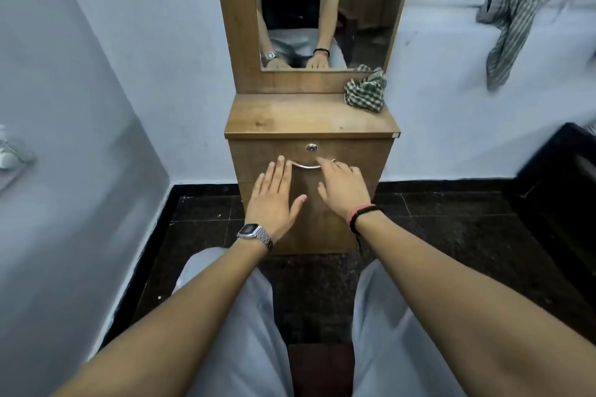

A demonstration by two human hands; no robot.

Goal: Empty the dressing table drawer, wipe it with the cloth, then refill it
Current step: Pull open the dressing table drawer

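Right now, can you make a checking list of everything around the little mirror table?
Surface: wooden tabletop, bare apart from the cloth.
Job's things: drawer closed, metal handle, lock; checked cloth bunched at back right.
Clutter: striped cloth hanging on the right ledge.
Hands: left hand flat, open; right hand open, reaching at the handle.
Cables: nothing seen.
Surroundings: mirror, pale walls, dark floor.
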